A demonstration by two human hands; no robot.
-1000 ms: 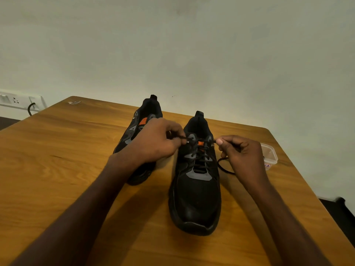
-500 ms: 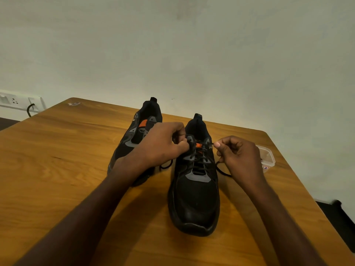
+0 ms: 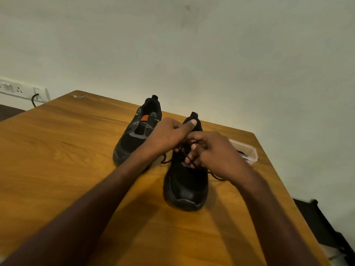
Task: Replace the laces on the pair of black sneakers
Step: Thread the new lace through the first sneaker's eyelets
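Observation:
Two black sneakers stand on a wooden table [image 3: 67,160], toes toward me. The left sneaker [image 3: 137,135] shows grey eyelet patches, an orange tab and no lace. The right sneaker [image 3: 186,185] carries a black lace [image 3: 166,160] whose loose ends trail out on both sides. Over its eyelets, my left hand [image 3: 169,138] and my right hand [image 3: 213,152] meet, both with fingers curled round the lace near the tongue. The upper eyelets are hidden behind the hands.
A small clear plastic container [image 3: 245,151] sits on the table right of the right sneaker, near the table's right edge. A white socket strip [image 3: 21,91] with a plugged cable is on the wall at far left. A dark object [image 3: 326,227] lies on the floor at right.
Both hands have come together over the right sneaker's upper eyelets; the right hand moved left across the tongue. The lace ends now hang slack on both sides.

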